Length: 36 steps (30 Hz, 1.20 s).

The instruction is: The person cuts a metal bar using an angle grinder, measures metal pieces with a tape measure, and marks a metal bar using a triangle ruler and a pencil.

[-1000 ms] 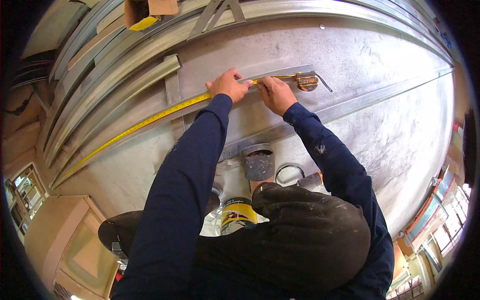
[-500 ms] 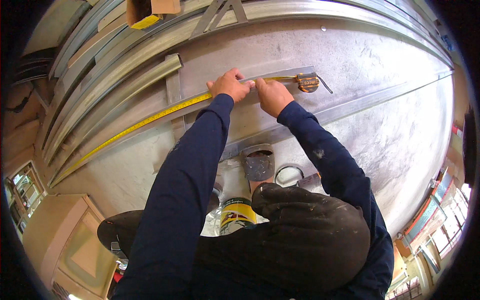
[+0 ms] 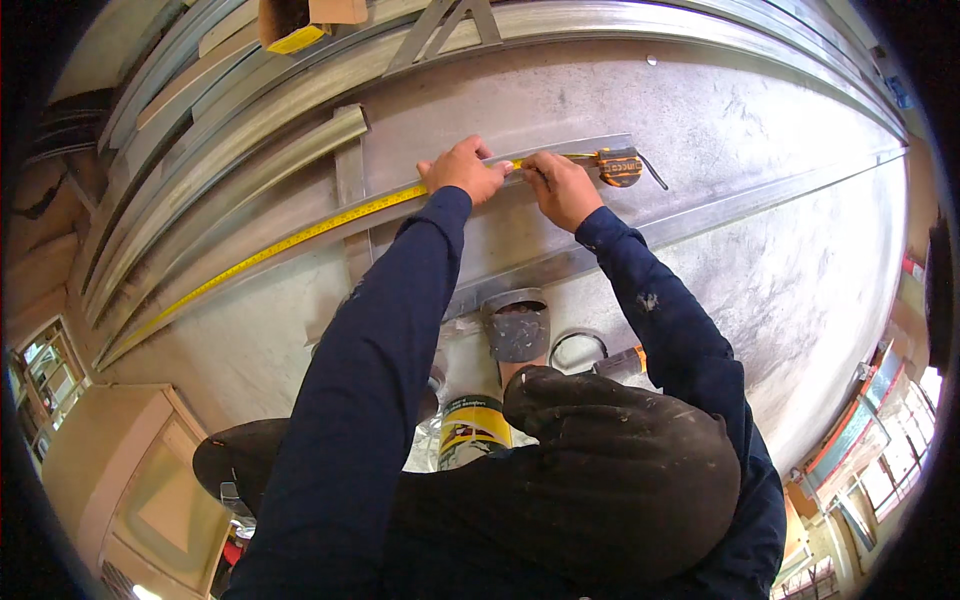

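A tape measure (image 3: 619, 167) with an orange and black case lies near the right end of a long grey metal bar (image 3: 606, 143). Its yellow blade (image 3: 330, 224) stretches far to the left along the bar. My left hand (image 3: 463, 172) is closed on the blade, thumb and fingertips against the bar. Just to its right, my right hand (image 3: 565, 190) has curled fingers pinching at the blade close to the case. A short yellow stretch shows between the two hands. The undersides of the right fingertips are hidden.
Long metal profiles (image 3: 560, 22) lie across the far side, with an open cardboard box (image 3: 300, 25) on them. Another long bar (image 3: 690, 218) crosses nearer me. By my sandalled foot (image 3: 517, 325) are a yellow-labelled bucket (image 3: 474, 425), a black ring (image 3: 577, 348) and a partly hidden power tool (image 3: 622, 363).
My right hand has shifted slightly right, away from the left hand, baring more of the blade between them. The left hand stays nearly in place. More of the power tool shows beside my right arm.
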Motion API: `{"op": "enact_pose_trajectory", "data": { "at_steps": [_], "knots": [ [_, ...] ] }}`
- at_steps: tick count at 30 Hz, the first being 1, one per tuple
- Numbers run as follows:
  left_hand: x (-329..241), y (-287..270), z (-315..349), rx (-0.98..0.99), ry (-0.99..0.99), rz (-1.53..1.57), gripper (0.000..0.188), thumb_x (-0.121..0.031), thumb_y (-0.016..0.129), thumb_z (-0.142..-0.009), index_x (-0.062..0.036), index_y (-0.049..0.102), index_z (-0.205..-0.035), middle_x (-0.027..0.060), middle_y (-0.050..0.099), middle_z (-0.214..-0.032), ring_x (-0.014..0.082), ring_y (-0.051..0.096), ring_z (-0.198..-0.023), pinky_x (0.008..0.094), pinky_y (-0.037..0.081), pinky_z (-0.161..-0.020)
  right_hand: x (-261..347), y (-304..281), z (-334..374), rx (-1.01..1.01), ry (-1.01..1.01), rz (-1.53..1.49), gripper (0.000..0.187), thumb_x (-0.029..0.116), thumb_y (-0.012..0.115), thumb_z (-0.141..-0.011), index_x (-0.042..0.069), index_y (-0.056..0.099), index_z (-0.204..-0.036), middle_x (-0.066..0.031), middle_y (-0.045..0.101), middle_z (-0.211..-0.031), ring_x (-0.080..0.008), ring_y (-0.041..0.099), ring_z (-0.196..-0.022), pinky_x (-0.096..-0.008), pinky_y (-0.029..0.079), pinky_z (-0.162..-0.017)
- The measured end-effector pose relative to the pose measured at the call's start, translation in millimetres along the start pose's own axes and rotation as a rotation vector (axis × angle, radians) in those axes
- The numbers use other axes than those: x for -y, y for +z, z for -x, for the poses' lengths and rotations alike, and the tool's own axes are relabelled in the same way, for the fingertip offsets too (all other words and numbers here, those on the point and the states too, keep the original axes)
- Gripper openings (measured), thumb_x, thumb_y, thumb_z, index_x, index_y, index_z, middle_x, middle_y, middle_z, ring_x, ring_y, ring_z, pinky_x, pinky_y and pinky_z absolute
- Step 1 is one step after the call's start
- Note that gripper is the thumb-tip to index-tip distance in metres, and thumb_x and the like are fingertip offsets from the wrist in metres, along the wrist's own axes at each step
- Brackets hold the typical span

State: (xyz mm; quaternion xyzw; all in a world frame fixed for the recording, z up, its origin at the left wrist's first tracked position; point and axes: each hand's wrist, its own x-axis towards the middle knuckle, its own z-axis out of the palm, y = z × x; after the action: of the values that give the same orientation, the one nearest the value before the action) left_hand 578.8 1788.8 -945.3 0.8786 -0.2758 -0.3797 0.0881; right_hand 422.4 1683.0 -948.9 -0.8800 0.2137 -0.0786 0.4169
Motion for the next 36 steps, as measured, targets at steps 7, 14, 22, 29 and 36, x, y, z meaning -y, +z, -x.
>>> {"op": "enact_pose_trajectory", "data": {
  "at_steps": [7,14,22,29,36],
  "knots": [
    [-2,-2,2,0.010,-0.018,-0.016,0.039,-0.055,0.071,-0.078,-0.0216,0.066,-0.099,0.0013,0.071,-0.109,0.0214,0.064,-0.104,0.0460,0.030,-0.093,2,0,-2,0.031,0.035,0.044,0.011,0.014,0.058,-0.092,0.004,0.058,-0.096,-0.0209,0.064,-0.087,-0.0406,0.061,-0.086,-0.0492,0.049,-0.074],
    [-2,0,0,0.009,-0.001,0.005,0.039,-0.054,0.071,-0.078,-0.0214,0.066,-0.098,0.0009,0.071,-0.107,0.0210,0.064,-0.103,0.0468,0.030,-0.093,5,0,-8,0.085,-0.075,0.242,0.007,0.006,0.056,-0.086,0.001,0.055,-0.090,-0.0206,0.065,-0.084,-0.0410,0.062,-0.084,-0.0498,0.050,-0.074],
    [1,2,-1,0.011,0.000,-0.002,0.040,-0.055,0.071,-0.077,-0.0215,0.066,-0.098,0.0009,0.070,-0.109,0.0212,0.064,-0.103,0.0473,0.029,-0.095,30,-46,-17,0.300,0.134,0.398,0.023,0.010,0.059,-0.080,0.012,0.068,-0.101,-0.0180,0.069,-0.081,-0.0412,0.067,-0.080,-0.0513,0.053,-0.074],
    [19,1,1,-0.089,0.056,0.018,0.042,-0.055,0.072,-0.075,-0.0214,0.067,-0.099,0.0006,0.070,-0.107,0.0220,0.062,-0.106,0.0538,0.031,-0.096,-8,-84,10,-0.001,0.099,0.642,0.050,0.030,0.077,-0.074,0.014,0.057,-0.117,-0.0098,0.057,-0.122,-0.0333,0.050,-0.117,-0.0469,0.044,-0.095],
    [36,15,18,-0.395,0.246,0.169,0.039,-0.043,0.080,-0.070,-0.0153,0.064,-0.092,0.0072,0.063,-0.105,0.0291,0.054,-0.109,0.0549,0.037,-0.093,-30,-82,29,0.044,-0.092,0.441,0.046,0.011,0.075,-0.072,0.004,0.053,-0.112,-0.0196,0.054,-0.108,-0.0403,0.049,-0.105,-0.0469,0.043,-0.091]
  ]
}}
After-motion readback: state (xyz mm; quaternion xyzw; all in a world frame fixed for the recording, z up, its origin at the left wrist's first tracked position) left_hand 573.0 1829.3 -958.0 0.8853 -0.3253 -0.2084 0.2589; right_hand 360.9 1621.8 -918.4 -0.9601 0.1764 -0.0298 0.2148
